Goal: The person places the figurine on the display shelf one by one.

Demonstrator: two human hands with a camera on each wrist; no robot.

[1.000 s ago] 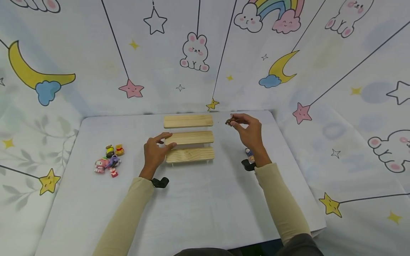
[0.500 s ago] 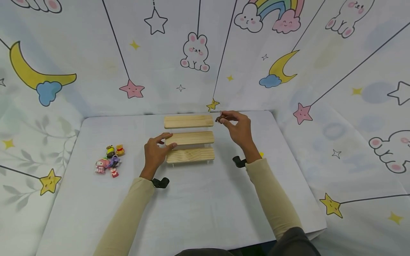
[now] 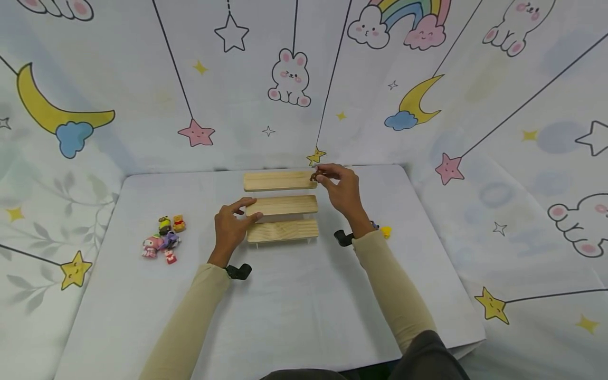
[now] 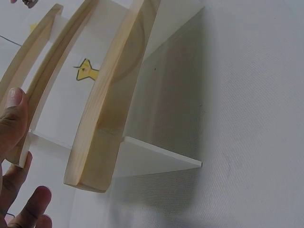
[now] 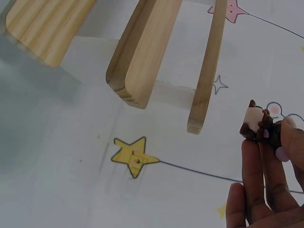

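A three-tier stand with pale wooden boards [image 3: 282, 230] and white side supports [image 4: 156, 159] stands at the back middle of the table. My left hand [image 3: 230, 227] grips the left end of its middle board, thumb on one face and fingers on the other in the left wrist view. Between thumb and fingers, my right hand [image 3: 344, 192] pinches a small dark brown figurine [image 5: 259, 123] with a cream patch and a lilac part. In the head view it is at the right end of the top board [image 3: 277, 181]; whether it touches the wood I cannot tell.
Several small toy figurines cluster on the table's left, among them a pink one [image 3: 151, 246], a purple one [image 3: 169, 240] and an orange bear [image 3: 178, 223]. Beyond my right forearm lie a yellow toy [image 3: 387, 231] and a partly hidden blue one [image 3: 374, 225]. A printed cloth wall rises behind.
My right hand has moved left with the brown figurine, from beside the stand to the top board's right end. The left hand has stayed on the middle board.
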